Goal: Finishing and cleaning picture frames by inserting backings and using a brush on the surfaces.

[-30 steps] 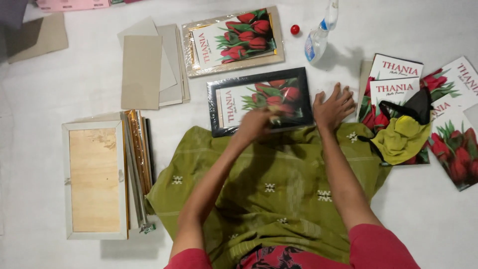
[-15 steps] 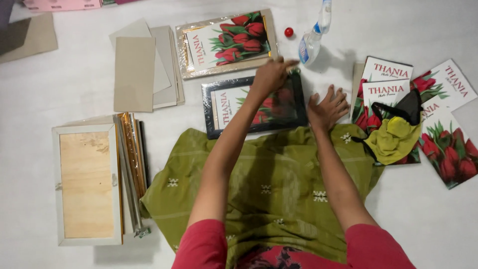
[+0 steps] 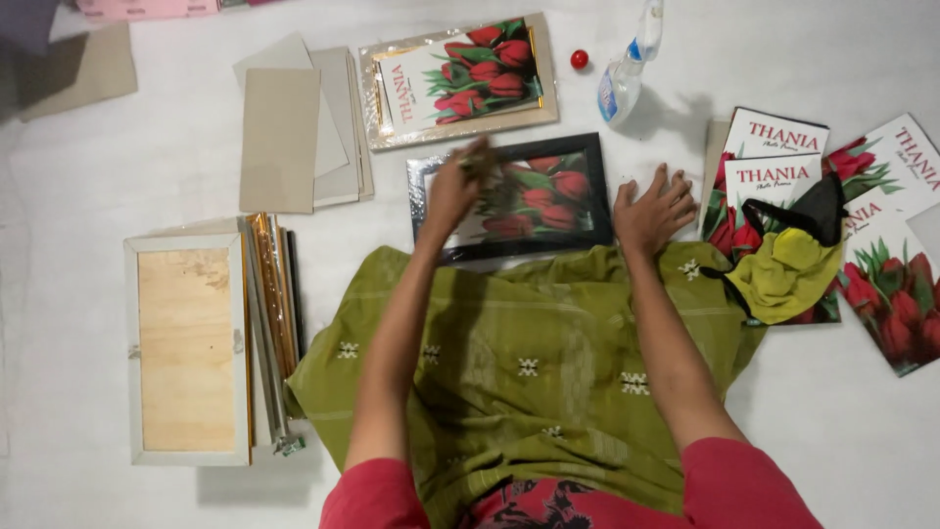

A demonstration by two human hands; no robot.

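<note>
We take this for a small home workshop for framing pictures, run on a white floor (image 3: 117, 147). Backing boards (image 3: 294, 122) lie stacked toward the far edge, frames (image 3: 211, 343) pile at the left edge, and printed tulip inserts (image 3: 886, 235) spread along the right beside a spray bottle (image 3: 627, 69).

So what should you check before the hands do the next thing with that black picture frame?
1. Black frame lies flat on the floor by the lap: ok.
2. Right hand presses flat at the frame's right edge, steadying it: ok.
3. Left hand is over the frame's left part; it is blurred, so whether it grips anything: cannot tell.
4. Spray bottle lies just past the frame's far right corner, within reach: ok.
5. Yellow cloth sits on the flower prints to the right, not in a hand: not ok if wiping is wanted.
6. Glass clean: cannot tell.
</note>
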